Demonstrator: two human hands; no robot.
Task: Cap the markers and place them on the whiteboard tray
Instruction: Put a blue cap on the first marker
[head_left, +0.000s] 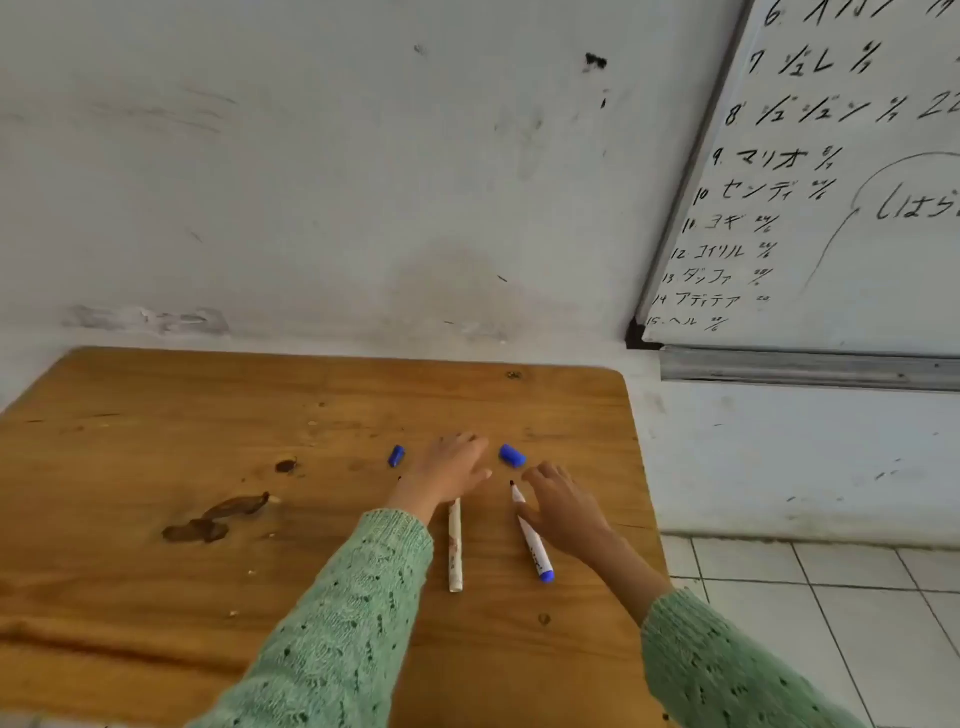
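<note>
Two uncapped markers (455, 545) (532, 538) lying toward counter (156, 426) right edge, blue caps (396, 455) (512, 455) just beyond. Left hand (451, 470) and right hand (563, 506) spread wide, empty, apparently reaching. Whiteboard tray (805, 368) well apart, right.

Two uncapped markers are laid on the wooden desk. The right marker (532, 538) is white-barrelled with a blue end plug; its dark tip is pointed away toward the wall. The left marker (455, 545) is white, laid nearly parallel, its tip end hidden. Two blue caps are seen loose: the left cap (396, 455) and the right cap (512, 455), well apart. The whiteboard tray (810, 368), grey metal, is mounted under the board.
</note>
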